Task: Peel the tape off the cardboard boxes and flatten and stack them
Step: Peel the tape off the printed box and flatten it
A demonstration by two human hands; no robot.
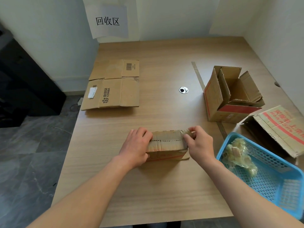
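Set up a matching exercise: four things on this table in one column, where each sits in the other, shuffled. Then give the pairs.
Things
1. flattened boxes
2. open box
3. small box
4. tape wad

Places
A. in the blue basket
B. front middle of the table, gripped by the left hand while the right hand pinches its tape strip
C. far left, lying flat
D. right side, upright, flaps open

Pairs: 1-C, 2-D, 3-B, 4-A
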